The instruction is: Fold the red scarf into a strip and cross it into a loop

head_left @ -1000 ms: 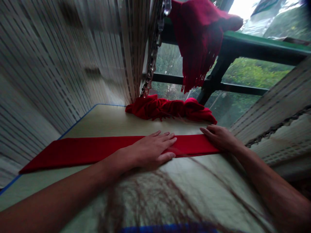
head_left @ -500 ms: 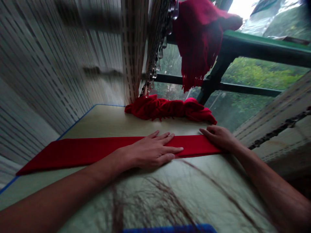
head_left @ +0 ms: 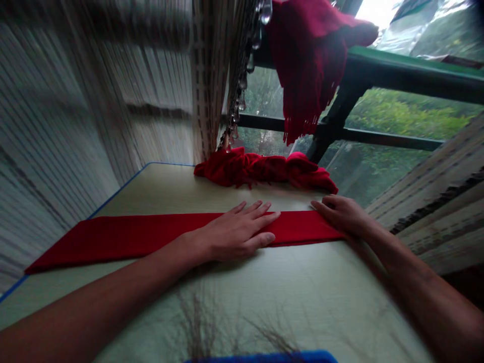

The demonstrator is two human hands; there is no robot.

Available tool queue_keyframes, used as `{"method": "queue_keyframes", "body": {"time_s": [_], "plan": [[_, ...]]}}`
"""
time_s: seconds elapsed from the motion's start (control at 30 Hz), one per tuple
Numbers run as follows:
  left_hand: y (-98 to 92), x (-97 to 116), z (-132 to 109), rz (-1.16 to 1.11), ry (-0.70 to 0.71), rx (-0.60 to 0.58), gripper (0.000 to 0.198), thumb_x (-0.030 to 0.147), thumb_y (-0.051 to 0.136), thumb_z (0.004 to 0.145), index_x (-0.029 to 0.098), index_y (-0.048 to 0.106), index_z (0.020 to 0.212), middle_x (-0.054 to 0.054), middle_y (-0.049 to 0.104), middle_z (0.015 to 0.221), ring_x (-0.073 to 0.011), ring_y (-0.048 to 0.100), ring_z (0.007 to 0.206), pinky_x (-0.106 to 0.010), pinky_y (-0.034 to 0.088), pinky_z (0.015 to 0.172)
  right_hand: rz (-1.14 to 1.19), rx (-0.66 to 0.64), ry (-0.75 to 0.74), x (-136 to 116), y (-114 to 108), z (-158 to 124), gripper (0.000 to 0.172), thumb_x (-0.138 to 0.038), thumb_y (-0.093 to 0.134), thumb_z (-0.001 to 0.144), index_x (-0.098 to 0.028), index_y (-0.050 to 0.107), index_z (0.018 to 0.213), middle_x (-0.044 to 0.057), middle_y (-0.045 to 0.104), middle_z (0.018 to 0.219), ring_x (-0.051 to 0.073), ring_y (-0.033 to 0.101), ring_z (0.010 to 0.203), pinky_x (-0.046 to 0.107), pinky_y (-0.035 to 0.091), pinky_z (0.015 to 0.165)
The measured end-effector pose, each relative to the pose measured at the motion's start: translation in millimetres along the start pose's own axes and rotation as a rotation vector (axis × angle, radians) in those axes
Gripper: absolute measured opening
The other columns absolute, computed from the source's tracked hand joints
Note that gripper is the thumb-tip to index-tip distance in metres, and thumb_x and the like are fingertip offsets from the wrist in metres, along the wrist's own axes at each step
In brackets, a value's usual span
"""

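Note:
A long red scarf (head_left: 124, 234), folded into a flat narrow strip, lies across the pale table (head_left: 287, 292). My left hand (head_left: 242, 229) rests palm down on the middle of the strip, fingers stretched out and slightly apart. At the strip's right end is my right hand (head_left: 342, 214), its fingers curled closed around the edge and the thumb side pointing left. The fingertips there are partly hidden. Behind the strip, a bunched red scarf (head_left: 264, 169) with fringe lies along the back of the table, touched by neither hand.
Another fringed red scarf (head_left: 310, 60) hangs over the green window frame (head_left: 408, 75). String curtains (head_left: 151, 75) with beads close off the left side, and more curtain (head_left: 434, 201) hangs at right. Blurred hair strands and a blue edge (head_left: 264, 358) show at the bottom.
The fingers of my left hand have drawn slightly closer together and shifted a little on the strip. My right hand stays at the end. The hair strands and left curtain have swung.

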State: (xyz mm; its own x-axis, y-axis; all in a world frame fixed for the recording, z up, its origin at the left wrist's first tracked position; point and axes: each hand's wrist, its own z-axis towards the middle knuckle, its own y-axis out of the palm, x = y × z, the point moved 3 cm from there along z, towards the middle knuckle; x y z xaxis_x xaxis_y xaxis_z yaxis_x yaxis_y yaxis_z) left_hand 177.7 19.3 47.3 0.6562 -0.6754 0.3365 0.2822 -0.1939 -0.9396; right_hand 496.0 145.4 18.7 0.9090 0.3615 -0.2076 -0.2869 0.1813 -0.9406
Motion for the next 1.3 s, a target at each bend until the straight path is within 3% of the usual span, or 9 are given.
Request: {"method": "queue_keyframes", "body": {"time_s": [0.1, 0.27, 0.37, 0.47, 0.6, 0.73, 0.83, 1.03, 1.3], "plan": [[0.3, -2, 0, 0.024, -0.070, 0.011, 0.063, 0.047, 0.028, 0.109, 0.016, 0.023, 0.163, -0.011, 0.016, 0.171, -0.0240, 0.009, 0.160, -0.046, 0.010, 0.129, -0.011, -0.002, -0.009, 2, 2, 0, 0.068, -0.082, 0.035, 0.090, -0.024, 0.052, 0.058, 0.003, 0.054, 0.061, 0.018, 0.050, 0.057, 0.034, 0.036, 0.057], [5.0, -3, 2, 0.117, -0.091, -0.011, 0.073, 0.054, 0.036, 0.105, 0.010, 0.024, 0.163, -0.014, 0.016, 0.170, -0.0269, 0.009, 0.160, -0.048, 0.007, 0.130, -0.017, 0.058, -0.030, 0, -2, 0, 0.054, -0.070, 0.046, 0.092, -0.023, 0.063, 0.074, 0.008, 0.063, 0.081, 0.022, 0.059, 0.069, 0.037, 0.045, 0.066], [7.6, -4, 2, 0.136, -0.111, -0.015, 0.079, 0.060, 0.033, 0.105, 0.008, 0.020, 0.163, -0.015, 0.014, 0.170, -0.0271, 0.008, 0.160, -0.049, 0.007, 0.129, 0.051, 0.110, -0.106, -19, -7, -4, 0.045, -0.061, 0.049, 0.095, -0.021, 0.071, 0.092, 0.012, 0.067, 0.102, 0.026, 0.066, 0.084, 0.042, 0.053, 0.076], [9.3, -5, 2, 0.141, -0.132, -0.024, 0.084, 0.065, 0.029, 0.103, 0.007, 0.020, 0.163, -0.016, 0.013, 0.170, -0.0279, 0.008, 0.160, -0.050, 0.007, 0.129, 0.142, 0.111, -0.202, -57, -9, -11, 0.044, -0.056, 0.048, 0.098, -0.022, 0.072, 0.112, 0.015, 0.068, 0.121, 0.032, 0.067, 0.108, 0.049, 0.055, 0.093], [10.5, -5, 3, 0.131, -0.131, -0.027, 0.084, 0.067, 0.027, 0.103, 0.009, 0.021, 0.163, -0.015, 0.015, 0.170, -0.0286, 0.009, 0.160, -0.052, 0.006, 0.129, 0.213, -0.048, -0.331, -114, -2, -26, 0.059, -0.056, 0.037, 0.104, -0.023, 0.051, 0.150, 0.014, 0.050, 0.156, 0.032, 0.046, 0.144, 0.056, 0.037, 0.119], [10.7, -5, 4, 0.114, -0.126, -0.031, 0.089, 0.071, 0.026, 0.101, 0.008, 0.018, 0.164, -0.014, 0.014, 0.170, -0.0286, 0.008, 0.160, -0.052, 0.005, 0.129, 0.114, -0.269, -0.360, -145, 8, -38, 0.072, -0.062, 0.026, 0.105, -0.019, 0.029, 0.163, 0.010, 0.025, 0.169, 0.029, 0.019, 0.157, 0.059, 0.014, 0.127], [10.1, -5, 4, 0.104, -0.133, -0.038, 0.093, 0.074, 0.028, 0.099, 0.008, 0.015, 0.164, -0.014, 0.012, 0.171, -0.0279, 0.008, 0.160, -0.051, 0.004, 0.129, 0.042, -0.355, -0.344, -150, 10, -42, 0.079, -0.065, 0.024, 0.104, -0.015, 0.022, 0.164, 0.010, 0.018, 0.170, 0.028, 0.011, 0.158, 0.058, 0.009, 0.128], [6.8, -4, 2, 0.093, -0.138, -0.055, 0.093, 0.075, 0.031, 0.098, 0.013, 0.014, 0.165, -0.010, 0.009, 0.171, -0.0281, 0.007, 0.160, -0.051, 0.004, 0.129, 0.017, -0.379, -0.353, -148, 8, -42, 0.082, -0.069, 0.028, 0.102, -0.016, 0.022, 0.164, 0.010, 0.015, 0.170, 0.030, 0.009, 0.157, 0.057, 0.011, 0.128], [7.0, -4, 3, 0.070, -0.114, -0.054, 0.074, 0.066, 0.018, 0.105, 0.022, 0.020, 0.164, -0.005, 0.011, 0.172, -0.0291, 0.007, 0.160, -0.056, 0.005, 0.128, 0.005, -0.358, -0.351, -139, 12, -41, 0.082, -0.071, 0.028, 0.101, -0.018, 0.023, 0.164, 0.008, 0.016, 0.170, 0.028, 0.010, 0.158, 0.053, 0.011, 0.129]]}}
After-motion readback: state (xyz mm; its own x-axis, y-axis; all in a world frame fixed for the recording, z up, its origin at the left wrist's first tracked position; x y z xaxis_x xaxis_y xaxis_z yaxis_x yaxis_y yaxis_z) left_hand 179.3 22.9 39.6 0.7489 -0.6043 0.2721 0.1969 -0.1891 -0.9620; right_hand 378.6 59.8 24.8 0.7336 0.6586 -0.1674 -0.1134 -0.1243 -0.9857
